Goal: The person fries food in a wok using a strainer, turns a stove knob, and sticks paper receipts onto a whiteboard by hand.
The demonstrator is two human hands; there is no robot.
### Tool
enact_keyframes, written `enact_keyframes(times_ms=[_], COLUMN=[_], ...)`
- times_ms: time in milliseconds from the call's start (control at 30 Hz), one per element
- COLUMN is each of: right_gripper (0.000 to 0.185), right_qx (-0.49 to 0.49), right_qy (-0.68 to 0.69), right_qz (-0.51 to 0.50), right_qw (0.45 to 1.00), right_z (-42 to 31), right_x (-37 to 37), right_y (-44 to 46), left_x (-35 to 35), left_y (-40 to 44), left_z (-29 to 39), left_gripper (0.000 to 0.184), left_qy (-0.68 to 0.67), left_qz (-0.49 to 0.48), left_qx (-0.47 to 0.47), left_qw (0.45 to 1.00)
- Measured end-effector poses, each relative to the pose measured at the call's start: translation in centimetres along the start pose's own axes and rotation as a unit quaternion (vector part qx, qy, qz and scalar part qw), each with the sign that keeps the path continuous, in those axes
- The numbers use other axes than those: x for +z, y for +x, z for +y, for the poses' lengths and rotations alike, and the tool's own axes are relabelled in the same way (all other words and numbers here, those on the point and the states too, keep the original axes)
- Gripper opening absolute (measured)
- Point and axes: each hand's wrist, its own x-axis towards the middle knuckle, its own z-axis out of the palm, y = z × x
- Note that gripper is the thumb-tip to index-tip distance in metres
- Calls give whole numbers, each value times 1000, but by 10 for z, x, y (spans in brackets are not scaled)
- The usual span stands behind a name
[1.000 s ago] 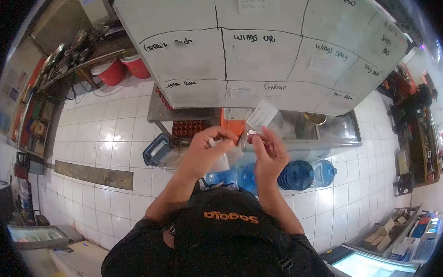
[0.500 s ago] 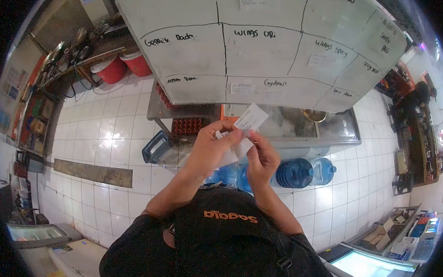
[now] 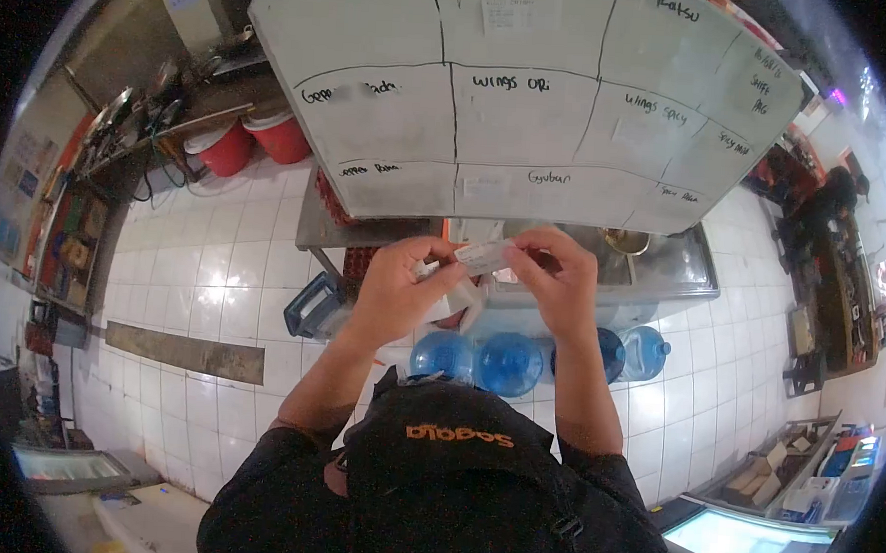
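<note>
Between my two hands is a white paper label with small print, held in front of my chest just below the whiteboard. My left hand pinches its left end, with more white paper hanging beneath those fingers. The label's right end is gripped by thumb and fingertips of my right hand. The whiteboard carries handwritten words in a drawn grid, and a few printed slips stick to it.
Blue water jugs stand on the tiled floor before me. A metal counter lies behind the whiteboard's lower edge. Red buckets sit at the left, and a lit glass-topped freezer is at lower right.
My right hand has moved up and to the right. The label has turned from slanted upward to nearly level, stretched between both hands. The view has shifted slightly.
</note>
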Motion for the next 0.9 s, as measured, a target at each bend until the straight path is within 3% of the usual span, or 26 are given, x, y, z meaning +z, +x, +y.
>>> enact_keyframes(times_ms=[133,267,433,533,567,667,900], right_gripper=[14,16,16,15,15,15,23], right_qx=[59,-14,-92,-100,-105,-111,-138], right_qy=[-7,-6,-71,-75,-64,-62,-98], right_qz=[75,154,187,198,202,210,284], right_qw=[995,988,976,972,972,969,944], right_z=[-12,-12,-15,-18,-17,-10,-1], right_x=[5,7,12,14,15,17,30], right_y=[21,61,89,96,99,103,108], left_x=[-9,-23,-31,-31,-32,-29,-30], left_y=[3,1,-7,-13,-13,-16,-14], left_z=[8,0,-23,-17,-36,-40,-51], left_gripper=[15,19,19,19,18,16,15], left_qy=[50,24,25,11,28,-20,-13], left_qz=[106,183,175,154,161,166,153], left_qx=[10,-21,-17,-83,-36,-83,-78], left_qw=[993,983,984,985,986,982,985])
